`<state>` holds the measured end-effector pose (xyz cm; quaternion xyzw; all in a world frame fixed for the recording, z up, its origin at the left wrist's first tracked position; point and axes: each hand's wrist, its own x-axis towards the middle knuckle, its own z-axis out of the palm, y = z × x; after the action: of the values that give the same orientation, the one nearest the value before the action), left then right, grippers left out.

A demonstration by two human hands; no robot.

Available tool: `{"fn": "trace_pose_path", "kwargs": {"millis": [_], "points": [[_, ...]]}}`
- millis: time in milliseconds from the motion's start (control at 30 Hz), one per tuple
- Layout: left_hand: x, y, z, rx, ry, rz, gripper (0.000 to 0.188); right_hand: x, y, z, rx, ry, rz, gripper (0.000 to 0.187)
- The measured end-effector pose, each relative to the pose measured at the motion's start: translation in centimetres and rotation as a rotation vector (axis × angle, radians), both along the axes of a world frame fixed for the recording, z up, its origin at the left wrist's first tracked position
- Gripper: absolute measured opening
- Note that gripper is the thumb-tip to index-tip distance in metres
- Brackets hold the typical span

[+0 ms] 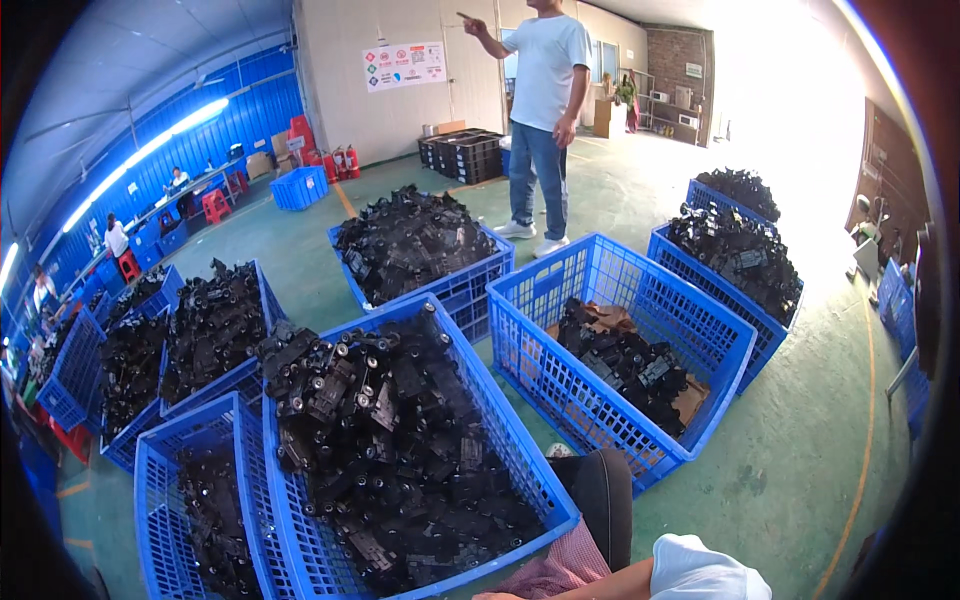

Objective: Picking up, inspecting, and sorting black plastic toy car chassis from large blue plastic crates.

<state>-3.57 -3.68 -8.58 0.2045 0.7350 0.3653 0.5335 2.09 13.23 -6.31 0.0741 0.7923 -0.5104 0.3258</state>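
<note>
Neither of my hands shows. A bare forearm (pixel 610 584) with a white sleeve (pixel 705 572) crosses the lower edge, probably my right, its hand cut off below the picture. The forearm lies over a reddish checked cloth (pixel 560 568) by my dark trouser leg (pixel 606 500). Nearest to it stands a large blue crate (pixel 520 450), heaped on its left with black toy-car chassis (pixel 340 395), several with small wheels. To its right, another blue crate (pixel 600 405) holds fewer black parts (pixel 625 365) on brown cardboard (pixel 690 402).
More blue crates of black parts stand left (pixel 235 385), behind (pixel 470 285) and at right (pixel 735 325). A person (pixel 548 80) stands beyond them, one arm pointing left. Black bins (pixel 465 155) and fire extinguishers (pixel 345 162) line the wall. Other people sit along a far-left workbench.
</note>
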Motion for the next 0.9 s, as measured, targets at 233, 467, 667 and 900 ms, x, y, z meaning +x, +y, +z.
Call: {"fn": "trace_pose_path", "kwargs": {"millis": [233, 467, 667, 900], "points": [[0.8, -2.3, -8.9, 0.103, -0.059, 0.066, 0.048, 0.4, 0.5, 3.9, -0.165, -0.025, -0.154, 0.026], [1.3, -2.5, -11.4, 0.297, -0.056, 0.09, 0.041, 1.0, 0.0, -5.1, 0.021, 0.206, 0.012, 0.028], [0.7, -1.2, -2.5, 0.265, 0.06, 0.029, 0.045, 0.3, -0.4, -1.5, 0.029, 0.101, -0.024, 0.03], [1.1, -1.7, -7.7, 0.196, -0.016, 0.078, 0.035, 1.1, -0.7, -6.3, 0.08, 0.204, 0.019, 0.033]]}}
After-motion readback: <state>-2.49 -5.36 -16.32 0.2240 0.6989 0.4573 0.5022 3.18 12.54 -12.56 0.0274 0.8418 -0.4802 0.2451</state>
